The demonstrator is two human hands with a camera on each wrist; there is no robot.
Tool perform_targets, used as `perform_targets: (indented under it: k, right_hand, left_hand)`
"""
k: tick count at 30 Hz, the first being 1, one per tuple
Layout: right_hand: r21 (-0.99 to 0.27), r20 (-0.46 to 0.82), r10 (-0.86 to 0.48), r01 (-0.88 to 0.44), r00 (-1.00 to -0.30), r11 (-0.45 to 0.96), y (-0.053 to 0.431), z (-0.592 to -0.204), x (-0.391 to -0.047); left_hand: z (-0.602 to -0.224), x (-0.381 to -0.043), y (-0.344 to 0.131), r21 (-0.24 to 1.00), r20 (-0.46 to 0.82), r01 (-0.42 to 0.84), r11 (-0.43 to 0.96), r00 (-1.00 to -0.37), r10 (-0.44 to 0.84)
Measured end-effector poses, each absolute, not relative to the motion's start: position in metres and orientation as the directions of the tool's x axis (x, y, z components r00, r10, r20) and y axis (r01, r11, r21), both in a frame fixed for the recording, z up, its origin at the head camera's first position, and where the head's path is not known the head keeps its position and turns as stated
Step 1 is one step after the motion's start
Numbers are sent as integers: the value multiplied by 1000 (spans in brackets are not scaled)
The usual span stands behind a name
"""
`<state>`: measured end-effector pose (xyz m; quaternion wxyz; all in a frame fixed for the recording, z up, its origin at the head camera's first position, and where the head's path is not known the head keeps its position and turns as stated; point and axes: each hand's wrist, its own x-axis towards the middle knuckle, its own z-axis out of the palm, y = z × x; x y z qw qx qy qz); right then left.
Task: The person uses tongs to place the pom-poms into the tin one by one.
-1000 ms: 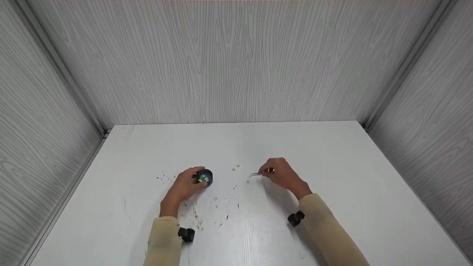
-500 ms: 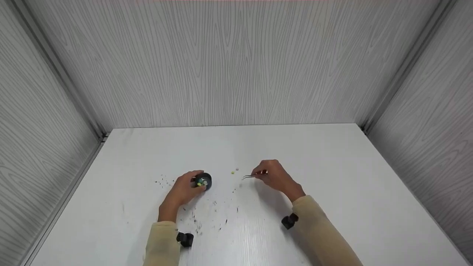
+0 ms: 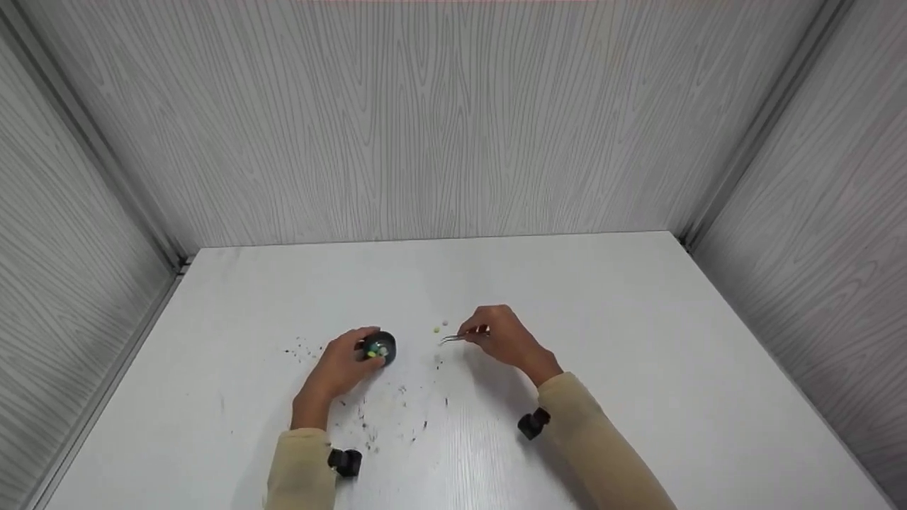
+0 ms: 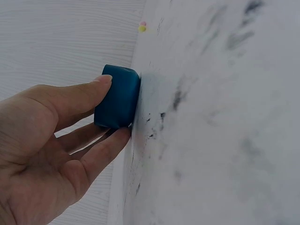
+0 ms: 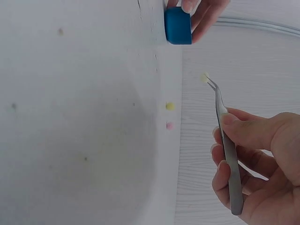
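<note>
My left hand (image 3: 345, 363) holds a small blue cup (image 4: 121, 98) on the table, thumb on one side and fingers on the other. Several small yellow, green and whitish pieces (image 3: 373, 353) lie inside it in the head view. My right hand (image 3: 504, 341) grips bent-tip metal tweezers (image 5: 230, 161), raised above the table to the right of the cup. At the tweezers' tips is a small pale yellow round piece (image 5: 205, 78). A yellow piece (image 5: 170, 106) and a pink piece (image 5: 169, 125) lie side by side on the table, beyond the tweezers in the head view.
The white table (image 3: 567, 283) carries dark specks and smudges (image 3: 365, 425), mostly in front of and left of the cup. Grey wood-grain panels (image 3: 425, 120) stand behind it and at both sides. A black wrist camera (image 3: 345, 462) sits at each sleeve.
My right hand has moved left with the tweezers and the pale piece, closer to the cup. My left hand keeps its hold on the cup. The head view has shifted slightly.
</note>
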<state>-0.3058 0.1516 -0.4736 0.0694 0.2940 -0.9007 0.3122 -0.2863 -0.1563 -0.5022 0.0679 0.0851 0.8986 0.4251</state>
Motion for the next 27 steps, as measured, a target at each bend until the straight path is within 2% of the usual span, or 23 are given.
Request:
perform_targets:
  k: [27]
  right_hand:
    - [-524, 344, -508, -610, -790, 594, 108, -474, -306]
  left_hand:
    - [-502, -284, -155, 781, -34, 113, 614, -974, 223]
